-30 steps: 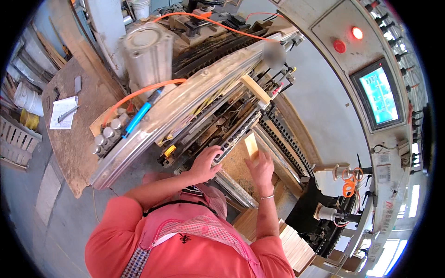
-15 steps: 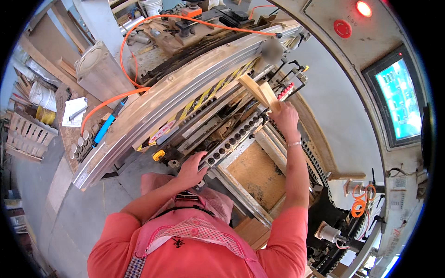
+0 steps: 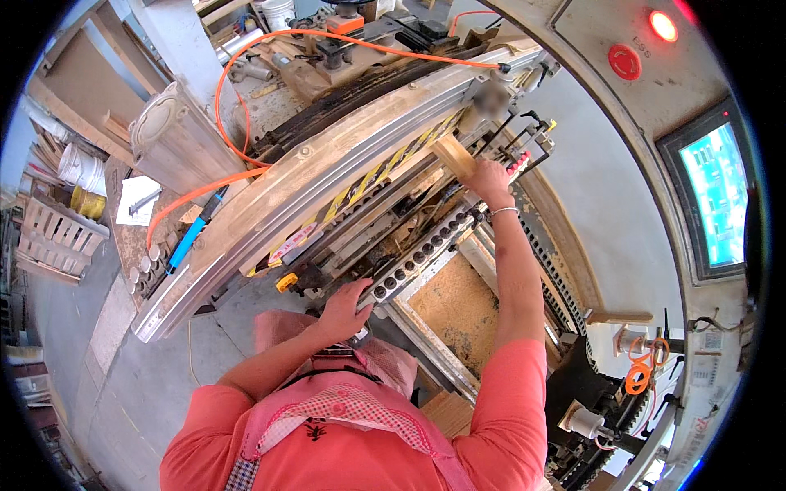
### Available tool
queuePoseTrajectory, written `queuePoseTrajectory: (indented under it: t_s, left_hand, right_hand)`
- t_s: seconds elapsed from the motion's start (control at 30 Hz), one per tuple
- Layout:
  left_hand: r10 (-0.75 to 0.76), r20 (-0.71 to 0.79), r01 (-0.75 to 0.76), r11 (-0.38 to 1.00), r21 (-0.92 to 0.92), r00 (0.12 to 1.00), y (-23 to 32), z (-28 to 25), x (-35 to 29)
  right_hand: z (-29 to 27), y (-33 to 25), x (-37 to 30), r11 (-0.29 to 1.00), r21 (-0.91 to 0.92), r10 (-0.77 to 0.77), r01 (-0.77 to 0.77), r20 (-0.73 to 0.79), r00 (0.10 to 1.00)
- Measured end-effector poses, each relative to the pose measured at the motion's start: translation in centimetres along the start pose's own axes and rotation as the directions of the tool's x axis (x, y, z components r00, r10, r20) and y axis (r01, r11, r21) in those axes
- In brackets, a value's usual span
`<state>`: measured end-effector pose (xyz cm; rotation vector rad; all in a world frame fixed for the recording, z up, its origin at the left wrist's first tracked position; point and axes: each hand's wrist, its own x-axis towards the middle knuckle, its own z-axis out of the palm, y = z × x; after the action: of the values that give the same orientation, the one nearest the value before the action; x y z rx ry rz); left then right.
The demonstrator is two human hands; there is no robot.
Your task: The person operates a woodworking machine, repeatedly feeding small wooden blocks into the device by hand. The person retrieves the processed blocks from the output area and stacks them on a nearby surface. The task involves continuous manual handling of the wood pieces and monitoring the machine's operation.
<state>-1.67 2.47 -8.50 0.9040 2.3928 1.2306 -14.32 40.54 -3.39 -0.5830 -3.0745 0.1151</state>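
My right hand (image 3: 489, 182) is closed around a short pale wooden block (image 3: 454, 157) above the far end of the machine bed. The block could be two pieces side by side; the hand covers its near end. A long rail with a row of black round caps (image 3: 419, 257) runs from below that hand toward my left hand. My left hand (image 3: 344, 313) rests at the rail's near end, fingers stretched out and thumb apart. A small metal part shows under its palm.
A wooden-topped curved beam (image 3: 246, 204) with a striped strip lies across the left. A dusty panel (image 3: 454, 307) sits right of the rail. The control housing carries a red stop button (image 3: 625, 62) and a lit screen (image 3: 712, 196). An orange hose (image 3: 219, 98) loops over the beam.
The two wooden pieces, spread in a V before, now look drawn together into one block. My right hand has shifted slightly away from me with them. My left hand stays at the rail's end.
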Motion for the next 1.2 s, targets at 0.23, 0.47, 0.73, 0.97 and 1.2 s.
queuePoseTrajectory:
  t_s: [0.23,0.47,0.73,0.97,1.2]
  left_hand:
    - [0.023,-0.004,-0.023,1.000,-0.016,1.000,-0.1,-0.1,-0.2]
    - [0.025,-0.004,-0.026,0.999,-0.040,1.000,0.1,-0.2,-0.1]
    - [0.006,-0.116,-0.039,0.959,-0.282,0.993,0.8,-0.5,1.4]
    - [-0.087,0.353,0.361,0.352,-0.864,0.931,3.2,1.3,5.1]
    - [0.039,0.335,0.312,0.276,-0.909,0.941,2.8,0.7,4.0]
  right_hand:
    - [-0.1,-0.3,-0.3,0.998,0.055,-0.032,0.034,-0.030,0.999]
    - [0.3,0.5,0.5,1.000,0.017,-0.016,0.015,0.023,1.000]
    - [-6.7,-0.3,-8.7,0.987,0.161,0.011,-0.023,0.079,0.997]
    - [-3.7,-6.7,-23.1,0.709,0.701,-0.213,0.071,0.116,0.970]
    - [-4.2,-7.0,-24.9,0.420,0.881,-0.199,-0.219,0.325,0.925]
